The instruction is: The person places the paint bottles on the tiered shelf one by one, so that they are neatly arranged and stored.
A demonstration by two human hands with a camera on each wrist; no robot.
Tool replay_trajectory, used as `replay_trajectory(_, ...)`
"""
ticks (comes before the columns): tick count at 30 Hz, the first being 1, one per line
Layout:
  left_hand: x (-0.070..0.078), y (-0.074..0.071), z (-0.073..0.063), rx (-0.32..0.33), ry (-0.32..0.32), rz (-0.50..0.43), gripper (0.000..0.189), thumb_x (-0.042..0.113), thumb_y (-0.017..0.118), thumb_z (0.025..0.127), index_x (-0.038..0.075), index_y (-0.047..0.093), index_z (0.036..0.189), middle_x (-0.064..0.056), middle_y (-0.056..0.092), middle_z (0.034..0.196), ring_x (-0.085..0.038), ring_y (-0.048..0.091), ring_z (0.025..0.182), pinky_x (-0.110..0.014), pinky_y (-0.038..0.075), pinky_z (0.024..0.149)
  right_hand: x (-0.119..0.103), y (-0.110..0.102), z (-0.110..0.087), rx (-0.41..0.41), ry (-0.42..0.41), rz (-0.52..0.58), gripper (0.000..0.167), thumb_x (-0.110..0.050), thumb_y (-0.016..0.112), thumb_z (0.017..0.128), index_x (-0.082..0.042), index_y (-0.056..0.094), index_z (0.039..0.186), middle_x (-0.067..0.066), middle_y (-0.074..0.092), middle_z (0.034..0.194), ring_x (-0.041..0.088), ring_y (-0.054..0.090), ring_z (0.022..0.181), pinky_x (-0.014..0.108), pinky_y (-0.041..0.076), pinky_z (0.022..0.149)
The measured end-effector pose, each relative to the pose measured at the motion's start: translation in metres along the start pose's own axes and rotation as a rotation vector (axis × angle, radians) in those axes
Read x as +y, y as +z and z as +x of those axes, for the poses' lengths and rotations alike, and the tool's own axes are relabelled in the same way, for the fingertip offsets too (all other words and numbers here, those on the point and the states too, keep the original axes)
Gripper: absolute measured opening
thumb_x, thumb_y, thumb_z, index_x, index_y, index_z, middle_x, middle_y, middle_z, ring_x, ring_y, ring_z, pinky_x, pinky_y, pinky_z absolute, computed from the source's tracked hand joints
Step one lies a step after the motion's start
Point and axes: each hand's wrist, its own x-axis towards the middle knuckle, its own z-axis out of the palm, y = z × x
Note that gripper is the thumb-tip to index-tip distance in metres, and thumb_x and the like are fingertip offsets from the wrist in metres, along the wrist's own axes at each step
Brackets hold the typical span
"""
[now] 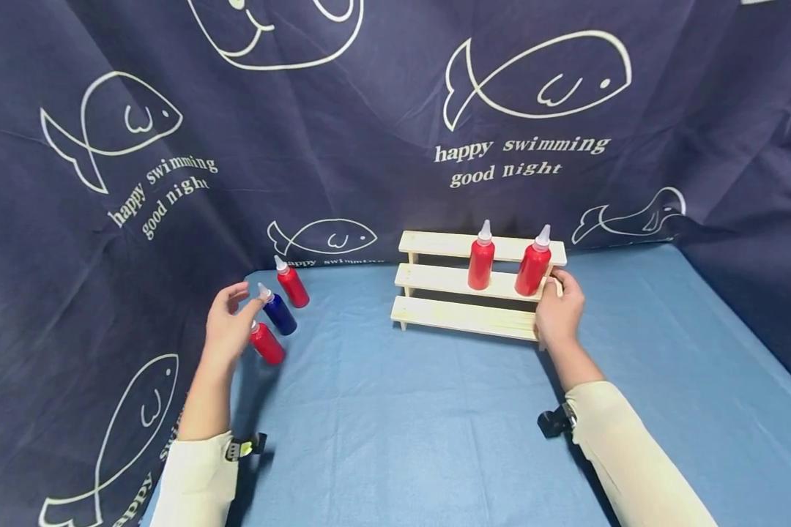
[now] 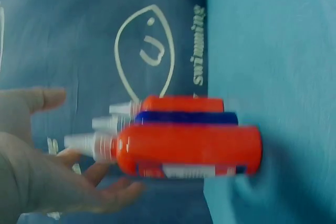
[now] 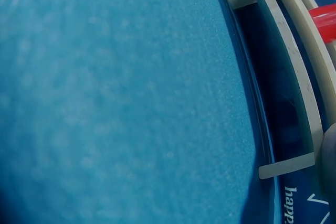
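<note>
At the left, my left hand [image 1: 225, 329] reaches to a row of squeeze bottles with clear pointed caps: a far red bottle [image 1: 294, 287], a blue bottle [image 1: 280, 315] and a near red bottle [image 1: 267, 345]. In the left wrist view, the thumb and fingers are spread at the caps, and the near red bottle [image 2: 189, 148] partly covers the blue one [image 2: 186, 118]. My right hand [image 1: 560, 311] grips the right end of a three-tier wooden rack [image 1: 461, 313]. Two more red bottles stand upright on its middle tier, one at centre [image 1: 480, 265] and one near the right end [image 1: 532, 271].
Blue cloth [image 1: 395, 424] covers the table. A dark curtain [image 1: 382, 146] with white fish drawings hangs along the back and both sides, close behind the rack and beside the left-hand bottles.
</note>
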Motion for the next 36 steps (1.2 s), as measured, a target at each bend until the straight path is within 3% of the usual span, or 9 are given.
replay_trajectory(2,-0.006,-0.008,0.005,-0.083,-0.035,-0.035,0.066,0.037,0.061,0.104,0.008,0.040,0.160,-0.020,0.043,0.165,-0.038,0.036,0.156,-0.060,0.034,0.127,0.001,0.000,0.000,0.002,-0.007,-0.007,0.037,-0.009,0.048,0.107,-0.002,0.065,0.139,0.015,0.064,0.143,0.017,0.057,0.125,0.021,0.047,0.096)
replay_trajectory(5,-0.016,-0.017,0.010,-0.242,-0.080,-0.003,0.074,0.045,0.057,0.104,0.007,0.034,0.163,-0.024,0.036,0.165,-0.040,0.036,0.153,-0.064,0.034,0.126,0.003,-0.002,0.000,0.003,-0.028,-0.004,0.037,-0.007,0.047,0.106,0.000,0.064,0.139,0.017,0.064,0.143,0.021,0.056,0.128,0.028,0.046,0.106)
replay_trajectory(8,-0.025,-0.023,0.012,-0.393,-0.104,0.100,0.085,0.053,0.058,0.103,0.006,0.025,0.166,-0.028,0.026,0.168,-0.045,0.031,0.153,-0.069,0.035,0.123,0.004,-0.003,0.001,-0.003,-0.043,-0.008,0.038,-0.006,0.047,0.106,0.002,0.063,0.139,0.019,0.063,0.145,0.023,0.053,0.137,0.037,0.040,0.121)
replay_trajectory(11,-0.032,-0.025,0.011,-0.459,-0.107,0.225,0.094,0.057,0.062,0.100,0.006,0.020,0.166,-0.030,0.024,0.168,-0.048,0.029,0.154,-0.071,0.034,0.122,0.004,-0.004,0.001,-0.014,-0.047,-0.013,0.038,-0.007,0.048,0.106,0.002,0.063,0.140,0.020,0.062,0.147,0.025,0.051,0.140,0.043,0.038,0.125)
replay_trajectory(14,-0.035,-0.023,0.009,-0.443,-0.095,0.307,0.093,0.056,0.067,0.098,0.003,0.025,0.163,-0.030,0.032,0.165,-0.048,0.032,0.152,-0.071,0.035,0.121,0.002,-0.005,0.002,-0.015,-0.049,-0.009,0.038,-0.007,0.048,0.107,0.003,0.062,0.141,0.021,0.061,0.147,0.026,0.050,0.142,0.043,0.037,0.126)
replay_trajectory(24,-0.043,-0.019,0.004,-0.345,0.000,0.433,0.073,0.037,0.074,0.098,-0.007,0.044,0.149,-0.034,0.054,0.145,-0.051,0.052,0.134,-0.065,0.051,0.108,0.002,-0.004,0.001,-0.017,-0.060,-0.017,0.038,-0.006,0.047,0.107,0.003,0.062,0.140,0.020,0.062,0.147,0.025,0.051,0.141,0.042,0.038,0.125)
replay_trajectory(29,-0.047,-0.020,0.005,-0.320,0.022,0.433,0.068,0.030,0.076,0.097,-0.005,0.049,0.148,-0.033,0.057,0.143,-0.051,0.053,0.134,-0.062,0.053,0.106,0.002,-0.003,0.002,-0.018,-0.054,-0.021,0.038,-0.007,0.048,0.107,0.002,0.062,0.141,0.020,0.062,0.147,0.026,0.052,0.142,0.043,0.038,0.125)
replay_trajectory(36,-0.045,-0.021,0.003,-0.316,0.060,0.388,0.050,0.028,0.078,0.096,-0.001,0.061,0.134,-0.028,0.066,0.132,-0.044,0.062,0.124,-0.054,0.058,0.097,0.000,-0.003,0.000,-0.018,-0.051,-0.026,0.037,-0.006,0.048,0.107,0.002,0.063,0.140,0.020,0.062,0.146,0.025,0.053,0.139,0.042,0.040,0.123)
